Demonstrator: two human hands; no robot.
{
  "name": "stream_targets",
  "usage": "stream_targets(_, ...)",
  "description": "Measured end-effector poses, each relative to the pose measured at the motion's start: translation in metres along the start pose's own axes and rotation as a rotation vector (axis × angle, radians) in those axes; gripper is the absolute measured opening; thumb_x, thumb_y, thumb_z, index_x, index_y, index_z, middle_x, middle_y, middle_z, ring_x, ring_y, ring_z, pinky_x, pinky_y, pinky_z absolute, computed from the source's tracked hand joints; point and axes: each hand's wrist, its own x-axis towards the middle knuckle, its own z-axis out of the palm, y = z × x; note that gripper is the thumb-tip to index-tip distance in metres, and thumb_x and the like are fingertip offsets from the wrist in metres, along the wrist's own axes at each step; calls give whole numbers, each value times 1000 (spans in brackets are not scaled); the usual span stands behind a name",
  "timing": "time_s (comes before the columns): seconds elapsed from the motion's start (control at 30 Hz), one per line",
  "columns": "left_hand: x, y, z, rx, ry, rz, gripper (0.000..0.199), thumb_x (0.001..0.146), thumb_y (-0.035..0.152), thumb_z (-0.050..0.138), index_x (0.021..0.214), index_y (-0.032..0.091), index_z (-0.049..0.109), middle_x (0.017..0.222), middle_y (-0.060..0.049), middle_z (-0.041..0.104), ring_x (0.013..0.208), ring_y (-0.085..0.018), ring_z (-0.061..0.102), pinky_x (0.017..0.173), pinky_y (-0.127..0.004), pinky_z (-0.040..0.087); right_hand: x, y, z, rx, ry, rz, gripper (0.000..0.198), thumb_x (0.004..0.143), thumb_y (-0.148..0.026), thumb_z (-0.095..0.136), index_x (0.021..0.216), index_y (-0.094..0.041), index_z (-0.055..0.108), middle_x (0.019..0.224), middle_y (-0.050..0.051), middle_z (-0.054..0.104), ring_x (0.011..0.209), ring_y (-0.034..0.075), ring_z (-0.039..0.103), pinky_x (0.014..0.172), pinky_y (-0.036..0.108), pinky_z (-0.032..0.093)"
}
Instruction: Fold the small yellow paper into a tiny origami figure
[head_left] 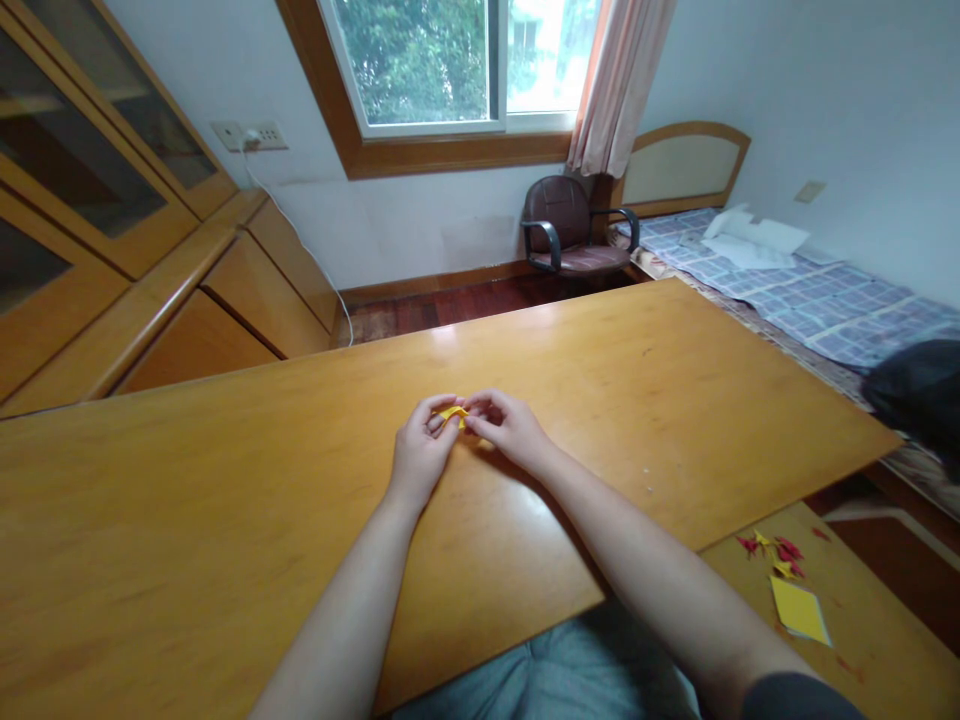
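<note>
A small piece of folded yellow paper [453, 412] is held between my two hands, over the middle of the wooden table [225, 520]. My left hand [422, 450] pinches its left side between thumb and fingers. On the other side, the fingertips of my right hand [510, 430] close on the paper's right end. Its exact folded shape is partly hidden by my fingers.
Lower right, a lower wooden surface [892, 620] carries several small red and yellow folded paper pieces [784, 552] and a yellow square paper stack [799, 608]. Beyond the table stand a brown armchair [559, 220], a bed [847, 310] and a cabinet [165, 300].
</note>
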Motion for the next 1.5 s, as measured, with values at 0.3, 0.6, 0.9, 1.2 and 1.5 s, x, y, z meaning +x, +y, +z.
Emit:
stream_targets(0.3, 1, 3, 1, 25, 54, -40, 29, 79, 34, 70, 102, 18, 63, 106, -10, 74, 101, -24, 71, 92, -40, 56, -1, -2, 0, -67, 2, -14, 18, 85, -31, 64, 97, -18, 65, 83, 3, 71, 76, 15, 67, 74, 29, 53)
stream_targets(0.6, 2, 9, -3, -28, 10, -43, 28, 80, 39, 70, 96, 17, 68, 111, -10, 73, 103, -23, 69, 94, -41, 55, 2, 0, -1, -56, 69, 28, 13, 81, -27, 65, 88, -17, 66, 76, 1, 70, 71, 14, 67, 71, 28, 52)
stream_targets(0.9, 2, 12, -9, -73, -72, -47, 30, 83, 41, 68, 102, 18, 70, 109, -8, 72, 94, -21, 70, 87, -37, 58, 3, -3, -5, 107, 76, 90, 19, 79, -33, 68, 90, -17, 66, 74, 0, 69, 68, 13, 65, 69, 26, 51)
stream_targets(1.2, 5, 2, -12, -73, -129, -64, 43, 73, 39, 78, 109, 19, 66, 115, -10, 71, 95, -21, 69, 88, -36, 57, 7, -2, -10, 335, 85, 232, 28, 70, -37, 75, 87, -17, 64, 68, -2, 68, 60, 11, 62, 62, 25, 50)
stream_targets(1.5, 5, 0, -9, -139, -86, -100, 39, 73, 37, 79, 105, 19, 67, 109, -7, 70, 93, -20, 69, 88, -37, 57, 7, -1, -11, 427, 64, 295, 32, 67, -38, 79, 87, -17, 64, 72, -2, 68, 60, 10, 62, 61, 23, 49)
